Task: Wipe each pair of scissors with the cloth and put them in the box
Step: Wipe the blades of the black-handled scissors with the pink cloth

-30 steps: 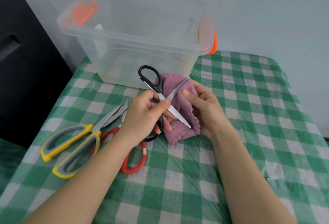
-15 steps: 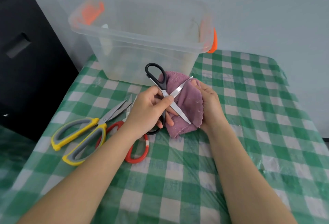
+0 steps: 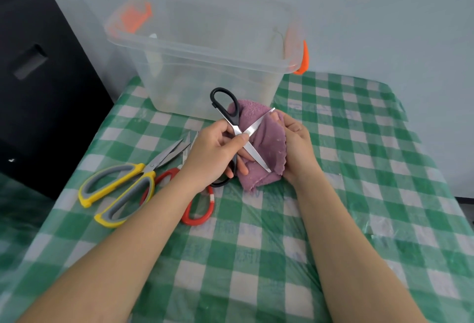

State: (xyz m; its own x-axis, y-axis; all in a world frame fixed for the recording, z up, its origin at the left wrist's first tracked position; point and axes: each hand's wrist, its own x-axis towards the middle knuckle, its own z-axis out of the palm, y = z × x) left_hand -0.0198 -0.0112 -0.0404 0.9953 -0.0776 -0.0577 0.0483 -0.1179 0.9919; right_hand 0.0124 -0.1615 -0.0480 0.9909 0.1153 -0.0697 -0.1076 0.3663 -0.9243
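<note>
Left hand (image 3: 213, 153) fingers (image 3: 242, 162) were curled round the pivot and lower handle of the black scissors (image 3: 232, 122), blades splayed open; the right hand (image 3: 297, 148) gripped the purple cloth (image 3: 261, 143), its fingertip pressing cloth to the upper blade near the tip. The yellow-grey scissors (image 3: 120, 189) and red scissors (image 3: 197, 210) lay unwiped at 8 o'clock on the checked worktop (image 3: 359, 169). The clear box (image 3: 205, 61) at 12 o'clock appeared to hold no scissors, so the task seemed barely started.

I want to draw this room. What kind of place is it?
Probably a home table or small work corner: a green checked tablecloth under clear plastic, a clear storage box against a plain wall.
</note>
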